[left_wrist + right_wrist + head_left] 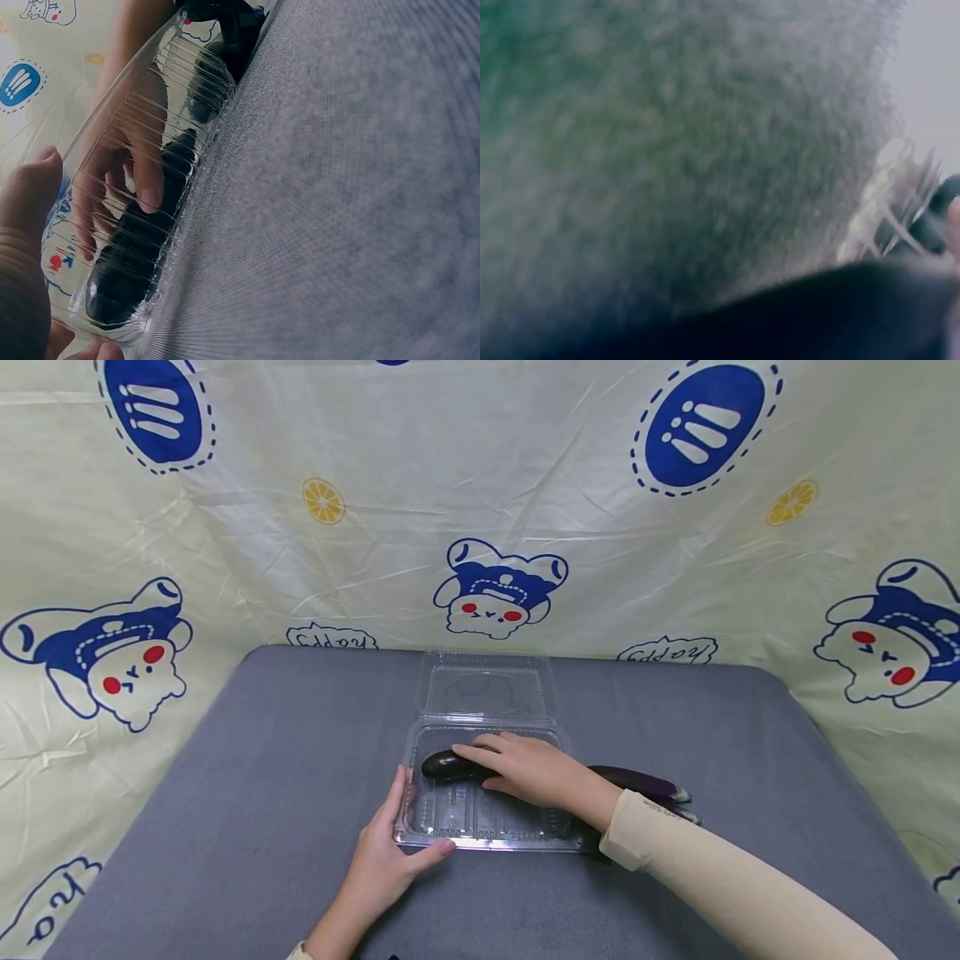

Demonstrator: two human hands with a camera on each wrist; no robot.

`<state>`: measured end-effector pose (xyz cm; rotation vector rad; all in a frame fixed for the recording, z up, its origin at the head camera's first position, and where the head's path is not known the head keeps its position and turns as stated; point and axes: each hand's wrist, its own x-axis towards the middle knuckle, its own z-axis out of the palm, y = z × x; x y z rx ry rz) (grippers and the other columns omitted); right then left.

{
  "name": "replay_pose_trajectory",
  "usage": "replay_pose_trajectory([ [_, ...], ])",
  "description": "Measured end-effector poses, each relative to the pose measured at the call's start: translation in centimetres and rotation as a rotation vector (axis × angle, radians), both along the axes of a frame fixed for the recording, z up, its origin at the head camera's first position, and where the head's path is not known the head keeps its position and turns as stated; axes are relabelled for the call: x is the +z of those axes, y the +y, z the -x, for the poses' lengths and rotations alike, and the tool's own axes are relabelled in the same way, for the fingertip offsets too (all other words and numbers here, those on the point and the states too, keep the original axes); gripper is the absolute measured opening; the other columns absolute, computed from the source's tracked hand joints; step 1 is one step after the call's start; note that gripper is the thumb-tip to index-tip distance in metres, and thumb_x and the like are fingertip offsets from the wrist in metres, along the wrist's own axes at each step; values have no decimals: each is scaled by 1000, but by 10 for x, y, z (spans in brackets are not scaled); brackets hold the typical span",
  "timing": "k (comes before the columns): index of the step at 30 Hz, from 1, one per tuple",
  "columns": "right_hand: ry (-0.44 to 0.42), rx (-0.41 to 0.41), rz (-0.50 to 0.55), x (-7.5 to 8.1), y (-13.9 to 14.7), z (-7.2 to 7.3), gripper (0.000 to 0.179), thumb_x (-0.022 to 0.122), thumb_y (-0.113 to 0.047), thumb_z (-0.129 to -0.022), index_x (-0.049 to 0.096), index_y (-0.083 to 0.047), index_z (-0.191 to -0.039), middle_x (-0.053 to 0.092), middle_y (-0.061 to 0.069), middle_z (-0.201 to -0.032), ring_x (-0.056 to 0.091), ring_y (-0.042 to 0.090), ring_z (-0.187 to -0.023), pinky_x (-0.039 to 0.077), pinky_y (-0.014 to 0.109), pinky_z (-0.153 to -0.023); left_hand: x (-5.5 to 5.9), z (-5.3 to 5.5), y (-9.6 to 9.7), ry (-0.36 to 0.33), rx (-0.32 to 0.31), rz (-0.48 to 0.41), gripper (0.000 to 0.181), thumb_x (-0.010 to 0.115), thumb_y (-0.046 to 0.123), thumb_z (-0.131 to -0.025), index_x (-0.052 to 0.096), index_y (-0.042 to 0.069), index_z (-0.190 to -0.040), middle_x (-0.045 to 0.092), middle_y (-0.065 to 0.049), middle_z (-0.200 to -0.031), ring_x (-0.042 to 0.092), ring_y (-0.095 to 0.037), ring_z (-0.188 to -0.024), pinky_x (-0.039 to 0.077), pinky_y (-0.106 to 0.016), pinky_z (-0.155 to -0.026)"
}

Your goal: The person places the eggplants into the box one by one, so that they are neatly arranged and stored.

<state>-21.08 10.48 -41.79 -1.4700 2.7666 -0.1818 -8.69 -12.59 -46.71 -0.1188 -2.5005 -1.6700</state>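
The right hand's (528,770) grip is curving, partly closed, round an eggplant (442,766) lying in the clear box (502,843); the left hand (381,852), fingers spread, is bracing its corner. This seems the placing step, calling next for release.

R hand (525,768) hides mid pt of eggplant (442,765) in clear container (502,844); can't tell if it joins the stem ends (679,794) at right, nearer one partly behind R sleeve (720,877). L sleeve (298,953) mostly cut off at near edge; dk bit (393,957) there too small to ID. R wrist view v. blurry, container a smear.
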Motion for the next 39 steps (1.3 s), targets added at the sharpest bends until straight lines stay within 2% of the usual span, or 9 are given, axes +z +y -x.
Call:
replay_pose_trajectory([
  [9, 146, -29, 12, 8, 13, -4, 58, 64, -35, -97, 42, -31, -151, 59, -1, -139, 61, 21, -121, 54, 42, -99, -1, -1, 0, 6, -1, -13, 118, 92, 34, -68, 20, 12, -159, 34, -4, -161, 39, -18, -144, 20, 0, -108],
  [17, 182, -96, 66, 22, 37, -8, 56, 63, -38, -97, 45, -29, -149, 61, -2, -136, 61, 19, -117, 55, 41, -96, -1, 0, 0, 13, -3, -29, 118, 92, 31, -67, 21, 10, -159, 34, -5, -160, 39, -18, -144, 21, -2, -109],
  [24, 171, -188, 73, 29, 67, -10, 59, 63, -41, -96, 43, -28, -151, 59, 0, -139, 59, 22, -118, 53, 45, -97, -3, 1, 0, 32, -14, -37, 114, 91, 30, -70, 21, 8, -158, 34, -10, -160, 40, -26, -144, 28, -11, -111],
  [32, 150, -273, 107, 28, 103, -12, 60, 64, -41, -96, 45, -24, -150, 58, 4, -140, 58, 26, -120, 51, 51, -98, -1, 0, 0, 28, -8, -23, 116, 91, 30, -69, 21, 8, -158, 34, -8, -160, 41, -24, -143, 24, -4, -108],
  [35, 128, -286, 115, 26, 117, -12, 60, 64, -39, -96, 44, -23, -150, 58, 5, -138, 59, 28, -119, 50, 52, -97, -1, 0, 0, 29, -6, -13, 115, 91, 32, -70, 21, 8, -158, 35, -8, -160, 41, -24, -143, 25, -6, -108],
  [39, 51, -307, 94, 24, 133, -12, 61, 62, -40, -97, 41, -23, -152, 58, 6, -139, 59, 29, -122, 49, 53, -99, -2, 0, 0, 30, -10, -20, 114, 90, 33, -71, 21, 8, -158, 34, -10, -160, 41, -27, -143, 25, -6, -108],
])
